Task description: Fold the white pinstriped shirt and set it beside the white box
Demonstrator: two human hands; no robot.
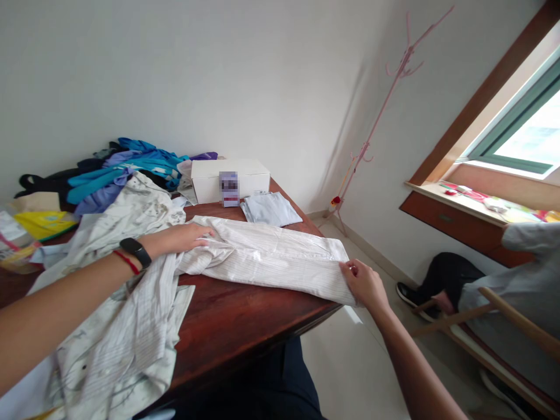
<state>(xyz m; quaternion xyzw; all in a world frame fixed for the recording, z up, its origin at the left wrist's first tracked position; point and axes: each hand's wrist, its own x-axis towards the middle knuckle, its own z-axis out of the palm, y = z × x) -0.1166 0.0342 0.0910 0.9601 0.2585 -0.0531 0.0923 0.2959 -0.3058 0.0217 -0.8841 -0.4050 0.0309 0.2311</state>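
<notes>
A white striped garment (271,256) stretches across the right part of the dark wooden table, its right end reaching the table's edge. My left hand (186,237) lies on its left part, fingers extended flat over gathered cloth, with a black band and a red cord at the wrist. At the far right end of the cloth, my right hand (363,283) pinches the corner between thumb and fingers. Under and left of my left forearm lies a white patterned garment (144,201), with more striped cloth over it.
Blue, purple and black clothes (126,163) are heaped at the back left. Behind the striped garment are a white box (249,178) and a grey packet (271,209). A pink coat rack (378,119) stands in the corner. At right, a person (516,291) sits on a chair.
</notes>
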